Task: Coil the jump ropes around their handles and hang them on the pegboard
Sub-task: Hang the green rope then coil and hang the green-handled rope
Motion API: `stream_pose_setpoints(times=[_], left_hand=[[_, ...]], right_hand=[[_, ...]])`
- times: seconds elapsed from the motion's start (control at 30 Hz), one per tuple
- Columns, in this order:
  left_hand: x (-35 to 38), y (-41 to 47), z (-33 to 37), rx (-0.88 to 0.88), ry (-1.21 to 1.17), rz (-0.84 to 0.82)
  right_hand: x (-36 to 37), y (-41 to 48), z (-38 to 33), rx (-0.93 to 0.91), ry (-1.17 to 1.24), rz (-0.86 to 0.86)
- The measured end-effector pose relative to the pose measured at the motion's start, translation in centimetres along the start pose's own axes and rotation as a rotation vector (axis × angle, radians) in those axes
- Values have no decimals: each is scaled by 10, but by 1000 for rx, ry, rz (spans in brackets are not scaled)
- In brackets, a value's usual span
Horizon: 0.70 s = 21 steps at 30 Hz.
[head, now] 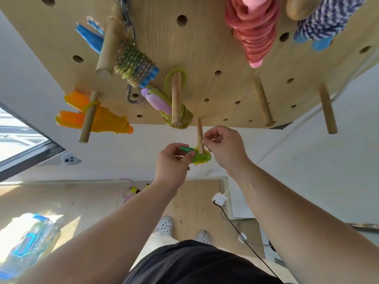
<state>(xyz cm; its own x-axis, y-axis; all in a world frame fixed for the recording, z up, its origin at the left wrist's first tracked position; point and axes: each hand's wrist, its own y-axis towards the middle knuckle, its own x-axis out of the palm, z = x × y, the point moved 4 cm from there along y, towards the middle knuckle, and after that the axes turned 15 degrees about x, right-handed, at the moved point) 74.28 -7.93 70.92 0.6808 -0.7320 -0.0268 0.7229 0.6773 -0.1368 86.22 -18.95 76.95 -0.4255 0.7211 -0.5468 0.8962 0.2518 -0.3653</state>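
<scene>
The coiled green jump rope (202, 157) sits at the tip of a wooden peg (199, 130) at the lower edge of the pegboard (205, 48). The curled fingers (178, 147) of the left hand (172, 162) pinch its green handle, while the right hand (226, 148) pinches what seems to be the rope's loop against the peg. Both arms reach up, one hand on each side of that peg; further up the board hang an orange rope (108, 121), a purple-handled rope (158, 101) and a red rope (254, 37).

Coiled green-handled jump rope (200, 157) — yellow-green cord — is looped over the lowest peg (199, 130) of the pegboard (205, 48).
</scene>
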Motion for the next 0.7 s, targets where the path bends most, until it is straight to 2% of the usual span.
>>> stream_pose_setpoints(times=[0.2,0.4,0.63,0.7], left_hand=[[10,22,-2,-49,-66,82],[16,47,0,-91,-120,161],[21,56,5,-131,-129,161],[20,50,6,-149,-102,161]], right_hand=[[4,15,3,134,68,50],[13,24,-11,158,171,24],[4,13,-6,147,201,-183],[-1,10,2,151,170,-183]])
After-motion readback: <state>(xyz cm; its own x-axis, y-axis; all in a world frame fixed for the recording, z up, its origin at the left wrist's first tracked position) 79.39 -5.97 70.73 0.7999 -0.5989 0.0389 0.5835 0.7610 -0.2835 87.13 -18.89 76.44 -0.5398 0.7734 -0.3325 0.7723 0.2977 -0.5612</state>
